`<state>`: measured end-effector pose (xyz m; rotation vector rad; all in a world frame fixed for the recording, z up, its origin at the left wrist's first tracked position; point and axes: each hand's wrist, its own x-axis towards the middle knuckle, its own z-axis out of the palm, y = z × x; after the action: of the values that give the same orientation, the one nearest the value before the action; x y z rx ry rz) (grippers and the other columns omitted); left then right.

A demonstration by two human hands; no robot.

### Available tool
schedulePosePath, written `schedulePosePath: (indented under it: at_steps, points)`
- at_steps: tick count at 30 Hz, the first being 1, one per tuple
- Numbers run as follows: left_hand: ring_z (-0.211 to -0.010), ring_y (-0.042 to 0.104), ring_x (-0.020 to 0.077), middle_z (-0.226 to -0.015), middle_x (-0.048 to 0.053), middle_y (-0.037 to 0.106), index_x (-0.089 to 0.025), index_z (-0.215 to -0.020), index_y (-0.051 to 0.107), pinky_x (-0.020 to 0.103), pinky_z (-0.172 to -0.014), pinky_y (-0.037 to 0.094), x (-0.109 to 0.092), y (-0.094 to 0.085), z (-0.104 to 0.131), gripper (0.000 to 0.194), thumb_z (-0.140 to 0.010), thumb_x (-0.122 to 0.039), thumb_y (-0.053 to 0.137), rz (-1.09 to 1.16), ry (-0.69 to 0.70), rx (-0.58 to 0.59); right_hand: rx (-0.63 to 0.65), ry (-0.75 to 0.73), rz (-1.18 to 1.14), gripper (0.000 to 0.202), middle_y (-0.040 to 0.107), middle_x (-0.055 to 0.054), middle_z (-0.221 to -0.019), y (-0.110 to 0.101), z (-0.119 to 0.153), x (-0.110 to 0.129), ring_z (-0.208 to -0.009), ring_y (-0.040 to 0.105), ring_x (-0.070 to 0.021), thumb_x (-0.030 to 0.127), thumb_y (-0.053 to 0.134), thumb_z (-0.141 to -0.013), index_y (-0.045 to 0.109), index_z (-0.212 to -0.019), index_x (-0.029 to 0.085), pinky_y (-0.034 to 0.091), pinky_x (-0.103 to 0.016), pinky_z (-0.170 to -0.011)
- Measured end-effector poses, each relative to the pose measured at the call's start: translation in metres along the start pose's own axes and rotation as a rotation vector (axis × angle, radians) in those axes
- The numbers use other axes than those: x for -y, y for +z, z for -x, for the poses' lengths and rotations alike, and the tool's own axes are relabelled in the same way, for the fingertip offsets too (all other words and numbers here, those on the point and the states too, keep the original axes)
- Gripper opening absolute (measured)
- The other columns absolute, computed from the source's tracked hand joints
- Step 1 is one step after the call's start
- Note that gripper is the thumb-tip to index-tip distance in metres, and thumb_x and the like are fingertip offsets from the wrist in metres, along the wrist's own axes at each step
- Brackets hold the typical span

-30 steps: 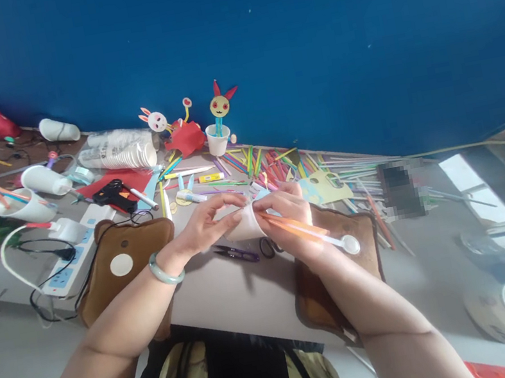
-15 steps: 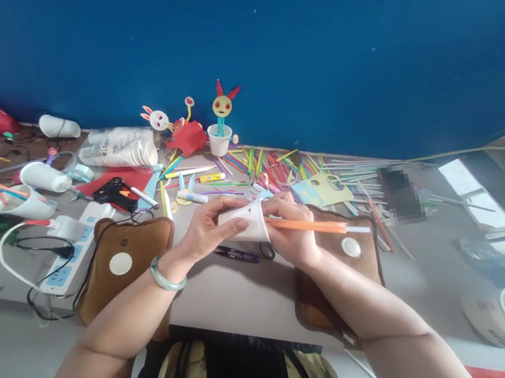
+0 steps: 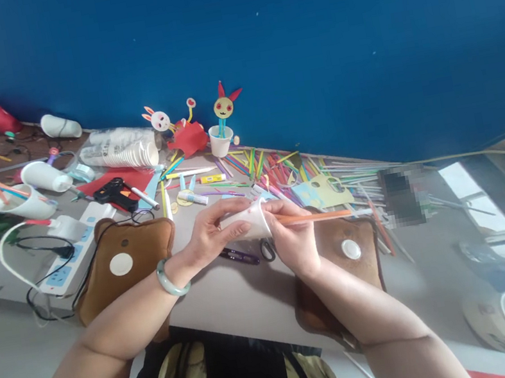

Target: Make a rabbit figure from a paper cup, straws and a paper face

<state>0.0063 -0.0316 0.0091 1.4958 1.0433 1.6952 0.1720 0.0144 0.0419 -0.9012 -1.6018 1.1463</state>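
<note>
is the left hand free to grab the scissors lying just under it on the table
Probably not as it is: the left hand is gripping the paper cup. The scissors lie uncovered just below, so nothing else blocks them.

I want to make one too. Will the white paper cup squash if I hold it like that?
Probably, if you squeeze. The white paper cup looks thin-walled, and the left hand pinches it only lightly on its side. It likely weighs very little. The right hand holds an orange straw at its mouth; hard pushing might dent it. Laid sideways, it could roll.
</note>
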Motion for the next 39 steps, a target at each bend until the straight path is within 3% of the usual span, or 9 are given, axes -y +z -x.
schedulePosePath:
  at_steps: [5,11,17,21,25,32,36,39]
  points:
    - [-0.108,0.072,0.0222,-0.114,0.009,0.077,-0.023,-0.108,0.076,0.035,-0.096,0.057,-0.002,-0.001,-0.001,0.027,-0.083,-0.032,0.079,-0.098,0.074,-0.009,0.100,0.209,-0.264,0.028,0.071,0.000,-0.074,0.002,-0.003,-0.010,-0.069,0.063,-0.0159,0.048,0.079,-0.077,0.070,-0.077,0.022,0.051,-0.029,-0.066]
    - [-0.108,0.072,0.0212,-0.117,0.010,0.076,-0.021,-0.118,0.073,0.033,-0.095,0.059,-0.007,-0.005,-0.004,0.031,-0.088,-0.028,0.073,-0.293,0.221,0.052,0.198,0.372,-0.420,0.035,0.064,0.002,-0.065,0.001,-0.007,-0.006,-0.063,0.056,-0.0140,0.050,0.086,-0.067,0.065,-0.069,0.022,0.047,-0.027,-0.062]
    - [-0.116,0.069,0.0208,-0.126,0.011,0.072,-0.023,-0.134,0.064,0.034,-0.099,0.059,-0.010,-0.009,-0.004,0.043,-0.091,-0.022,0.068,-0.446,0.412,0.113,0.238,0.432,-0.467,0.036,0.062,0.003,-0.064,-0.001,-0.008,-0.006,-0.064,0.056,-0.0147,0.051,0.086,-0.067,0.064,-0.071,0.022,0.047,-0.029,-0.065]
    - [-0.120,0.067,0.0211,-0.129,0.011,0.070,-0.022,-0.136,0.063,0.035,-0.101,0.057,-0.011,-0.010,-0.003,0.042,-0.094,-0.020,0.065,-0.472,0.409,0.122,0.295,0.450,-0.499,0.035,0.062,0.002,-0.065,-0.001,-0.010,-0.006,-0.069,0.058,-0.0164,0.051,0.085,-0.068,0.065,-0.072,0.022,0.048,-0.030,-0.067]
    - [-0.116,0.068,0.0197,-0.123,0.009,0.073,-0.022,-0.125,0.071,0.034,-0.102,0.055,-0.015,-0.009,-0.004,0.031,-0.097,-0.019,0.059,-0.343,0.247,0.101,0.320,0.475,-0.543,0.036,0.065,0.000,-0.069,0.002,-0.009,-0.003,-0.081,0.064,-0.0213,0.053,0.083,-0.070,0.064,-0.071,0.022,0.051,-0.034,-0.074]
    - [-0.112,0.068,0.0245,-0.112,0.006,0.077,-0.021,-0.090,0.079,0.039,-0.100,0.051,-0.015,-0.005,-0.009,0.013,-0.083,-0.031,0.075,0.123,-0.363,-0.025,0.304,0.573,-0.658,0.032,0.069,-0.001,-0.075,0.012,-0.005,-0.010,-0.090,0.065,-0.0225,0.046,0.086,-0.068,0.065,-0.074,0.022,0.050,-0.034,-0.081]
    - [-0.101,0.070,0.0232,-0.107,0.004,0.077,-0.022,-0.089,0.078,0.036,-0.091,0.051,-0.014,-0.008,-0.012,0.017,-0.073,-0.028,0.078,0.304,-0.628,-0.046,0.278,0.612,-0.644,0.034,0.068,-0.001,-0.075,0.016,-0.001,-0.018,-0.090,0.065,-0.0223,0.048,0.085,-0.068,0.064,-0.073,0.022,0.049,-0.034,-0.081]
    - [-0.094,0.070,0.0216,-0.100,0.003,0.077,-0.021,-0.089,0.076,0.034,-0.085,0.051,-0.016,-0.010,-0.013,0.018,-0.073,-0.026,0.078,0.371,-0.717,-0.001,0.278,0.610,-0.638,0.035,0.067,0.000,-0.073,0.017,0.000,-0.020,-0.087,0.064,-0.0215,0.048,0.085,-0.067,0.063,-0.071,0.021,0.048,-0.034,-0.079]
